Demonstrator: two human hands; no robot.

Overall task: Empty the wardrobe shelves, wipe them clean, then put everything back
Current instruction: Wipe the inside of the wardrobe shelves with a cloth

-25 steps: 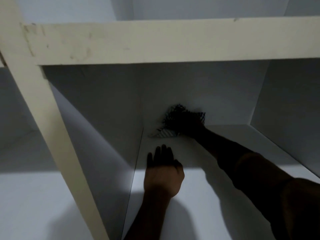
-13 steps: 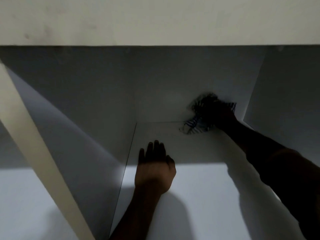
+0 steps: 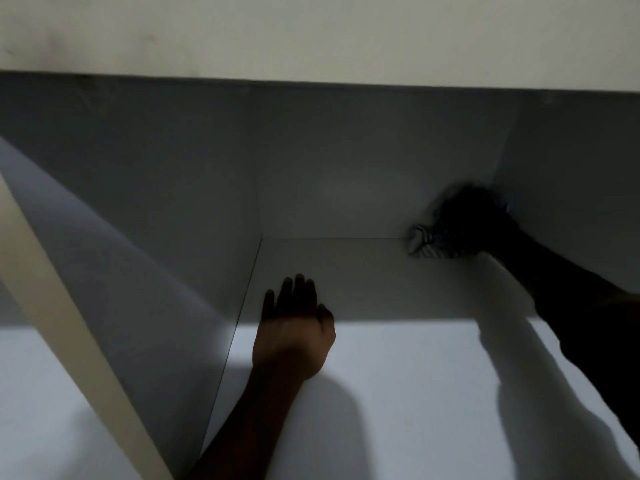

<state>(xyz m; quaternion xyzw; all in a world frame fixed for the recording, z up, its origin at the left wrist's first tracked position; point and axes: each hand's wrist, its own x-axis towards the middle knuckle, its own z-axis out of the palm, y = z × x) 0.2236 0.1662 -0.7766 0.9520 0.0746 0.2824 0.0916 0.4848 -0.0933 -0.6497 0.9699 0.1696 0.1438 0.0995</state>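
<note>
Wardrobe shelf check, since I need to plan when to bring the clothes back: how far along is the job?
Done: the white wardrobe shelf shows nothing stored on it. In hand: the right hand presses a striped cleaning cloth into the back right corner, while the left hand rests flat on the shelf near the left wall. Left: finishing the wipe and restocking; other shelves are out of view.

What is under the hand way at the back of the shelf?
A striped cloth peeks out under the right hand; most of it is covered and blurred.
</note>
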